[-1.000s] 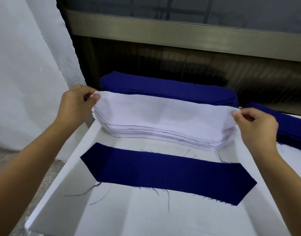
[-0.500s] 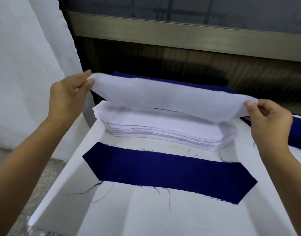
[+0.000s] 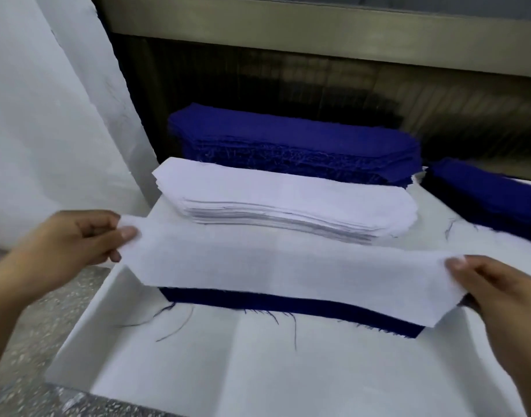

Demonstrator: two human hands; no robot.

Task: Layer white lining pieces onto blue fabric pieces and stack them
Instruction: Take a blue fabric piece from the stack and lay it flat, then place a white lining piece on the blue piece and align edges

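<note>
left hand [image 3: 74, 248] and right hand [image 3: 498, 299] fingers [image 3: 127, 234] pinch the ends of one white lining piece [image 3: 288, 272] over one blue piece [image 3: 288, 305]; behind, one white stack [image 3: 282, 203], two blue stacks [image 3: 288, 142].

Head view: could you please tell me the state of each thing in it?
left hand: pinches the lining piece's left end.
right hand: pinches its right end.
lining piece: held spread over the blue piece, not released.
blue piece: flat on the table, mostly covered.
lining stack: piled, untouched.
rear blue stack: piled, untouched.
right blue stack: piled, untouched.
</note>
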